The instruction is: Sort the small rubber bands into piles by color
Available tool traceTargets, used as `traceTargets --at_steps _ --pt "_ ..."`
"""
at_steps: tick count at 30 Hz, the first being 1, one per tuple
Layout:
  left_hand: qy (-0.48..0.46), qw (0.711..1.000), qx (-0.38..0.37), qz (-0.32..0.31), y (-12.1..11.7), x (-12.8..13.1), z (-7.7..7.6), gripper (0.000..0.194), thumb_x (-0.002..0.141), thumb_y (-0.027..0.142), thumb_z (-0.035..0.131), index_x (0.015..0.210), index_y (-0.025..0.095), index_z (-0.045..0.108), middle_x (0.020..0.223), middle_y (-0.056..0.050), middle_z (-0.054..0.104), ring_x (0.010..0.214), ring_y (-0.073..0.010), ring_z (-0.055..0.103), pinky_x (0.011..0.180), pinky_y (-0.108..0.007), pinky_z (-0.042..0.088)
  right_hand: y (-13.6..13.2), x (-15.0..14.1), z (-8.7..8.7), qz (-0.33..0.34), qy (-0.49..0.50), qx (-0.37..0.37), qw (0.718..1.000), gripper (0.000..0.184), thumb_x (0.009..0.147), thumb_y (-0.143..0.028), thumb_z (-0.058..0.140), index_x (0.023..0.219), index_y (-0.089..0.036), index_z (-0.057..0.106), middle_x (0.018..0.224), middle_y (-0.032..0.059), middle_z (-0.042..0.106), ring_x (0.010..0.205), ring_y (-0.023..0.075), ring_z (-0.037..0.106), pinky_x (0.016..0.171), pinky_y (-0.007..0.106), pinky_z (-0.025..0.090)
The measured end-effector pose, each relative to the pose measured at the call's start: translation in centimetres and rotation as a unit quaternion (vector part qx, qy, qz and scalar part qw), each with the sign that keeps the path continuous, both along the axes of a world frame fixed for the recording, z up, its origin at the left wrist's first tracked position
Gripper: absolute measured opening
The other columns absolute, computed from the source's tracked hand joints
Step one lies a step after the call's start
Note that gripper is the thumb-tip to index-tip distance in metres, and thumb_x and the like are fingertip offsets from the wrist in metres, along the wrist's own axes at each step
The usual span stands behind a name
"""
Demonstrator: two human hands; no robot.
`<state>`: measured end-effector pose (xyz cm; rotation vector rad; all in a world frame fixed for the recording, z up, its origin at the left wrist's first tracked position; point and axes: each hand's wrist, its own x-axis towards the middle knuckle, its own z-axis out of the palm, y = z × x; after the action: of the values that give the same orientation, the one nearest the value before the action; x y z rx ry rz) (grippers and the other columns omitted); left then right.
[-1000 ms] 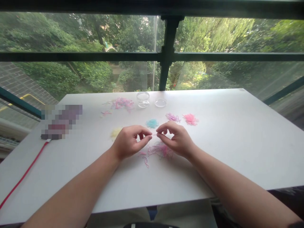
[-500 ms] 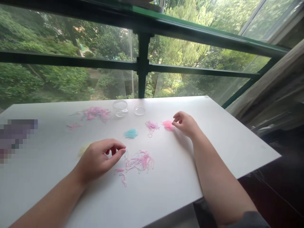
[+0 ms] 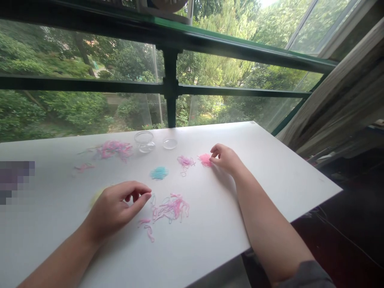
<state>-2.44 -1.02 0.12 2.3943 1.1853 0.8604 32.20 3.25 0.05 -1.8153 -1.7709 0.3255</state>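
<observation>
My left hand (image 3: 118, 208) hovers low over the white table, thumb and index fingertips pinched together. Just right of those fingertips lies a loose pile of mixed pink and pale rubber bands (image 3: 174, 208), and partly behind the hand is a pale yellow pile (image 3: 95, 198). With fingers curled and tips close together, my right hand (image 3: 225, 158) is at the right edge of a bright pink pile of bands (image 3: 205, 160). Anything in either pinch is too small to see. A purple-pink pile (image 3: 185, 161) and a blue pile (image 3: 159, 173) lie between the hands.
At the back stand a clear round jar (image 3: 144, 143) and a clear lid (image 3: 170, 144). Left of them is a larger mixed pile (image 3: 114, 149), with a few pink bands (image 3: 84, 167) nearer. A green railing (image 3: 171, 88) borders the table's far side; a curtain (image 3: 333, 92) hangs right.
The view has shifted, so the table things sit slightly further left and lower. Both hands keep nearly the same pose and place beside the piles.
</observation>
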Motion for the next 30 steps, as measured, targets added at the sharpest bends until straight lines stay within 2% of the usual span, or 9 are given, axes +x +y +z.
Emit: traceTargets --at_steps 7,10,14,19,23,26,30 --pt "0.003 1.0 0.006 -0.005 0.0 -0.1 -0.1 0.016 0.08 0.032 0.058 0.078 0.019 0.066 0.068 0.001 0.066 0.054 -0.0092 0.052 0.053 -0.02 0.043 -0.1 -0.1 0.1 0.002 -0.006 0.003 1.0 0.02 0.066 -0.02 0.06 0.086 -0.02 0.057 0.077 -0.0016 0.068 0.064 0.0124 0.054 0.062 0.025 0.04" --pt "0.001 1.0 0.007 -0.009 0.1 0.0 0.0 0.016 0.08 0.032 0.058 0.078 0.019 0.066 0.067 0.001 0.066 0.054 -0.009 0.052 0.052 -0.02 0.043 -0.2 -0.2 0.3 -0.006 -0.007 0.011 1.0 0.016 0.071 -0.023 0.058 0.086 -0.02 0.059 0.079 0.0003 0.068 0.064 0.013 0.054 0.061 0.025 0.04" --pt "0.0 1.0 0.004 -0.014 0.1 0.1 0.1 0.017 0.081 0.032 0.058 0.078 0.018 0.066 0.066 0.0 0.065 0.054 -0.0092 0.052 0.053 -0.02 0.043 -0.2 -0.1 0.6 -0.031 0.028 0.027 0.999 0.018 0.076 -0.017 0.046 0.086 -0.02 0.061 0.075 0.0015 0.068 0.06 0.0128 0.055 0.059 0.025 0.04" --pt "0.0 1.0 0.0 -0.016 0.0 0.0 0.2 0.016 0.081 0.032 0.057 0.078 0.018 0.066 0.066 0.0 0.065 0.054 -0.0094 0.052 0.053 -0.02 0.043 -0.1 0.0 0.5 -0.05 0.02 0.027 0.998 0.017 0.074 -0.016 0.047 0.081 -0.02 0.063 0.073 0.0014 0.067 0.06 0.0134 0.055 0.059 0.025 0.04" --pt "-0.004 1.0 0.0 -0.019 -0.1 0.1 0.2 0.015 0.081 0.031 0.058 0.078 0.018 0.066 0.066 0.001 0.065 0.054 -0.0091 0.052 0.053 -0.02 0.043 -0.2 -0.5 0.4 0.006 -0.017 0.008 1.0 0.008 0.071 -0.02 0.055 0.071 -0.02 0.064 0.074 0.0008 0.066 0.062 0.0131 0.053 0.06 0.025 0.039" --pt "-0.008 1.0 -0.005 -0.02 -0.2 0.3 0.3 0.015 0.081 0.03 0.058 0.077 0.018 0.066 0.067 0.001 0.065 0.055 -0.0092 0.053 0.054 -0.02 0.042 -0.2 -1.0 0.2 0.048 -0.032 0.002 0.998 0.009 0.07 -0.023 0.06 0.075 -0.02 0.067 0.075 0.0004 0.064 0.064 0.0128 0.052 0.06 0.024 0.039" --pt "-0.01 1.0 -0.009 -0.02 -0.3 0.4 0.5 0.015 0.081 0.03 0.058 0.077 0.018 0.066 0.067 0.001 0.065 0.055 -0.0091 0.053 0.054 -0.02 0.042 0.0 -1.5 -0.1 0.052 -0.051 0.002 0.997 0.011 0.071 -0.021 0.06 0.077 -0.02 0.069 0.074 0.0016 0.062 0.065 0.013 0.052 0.062 0.024 0.04"
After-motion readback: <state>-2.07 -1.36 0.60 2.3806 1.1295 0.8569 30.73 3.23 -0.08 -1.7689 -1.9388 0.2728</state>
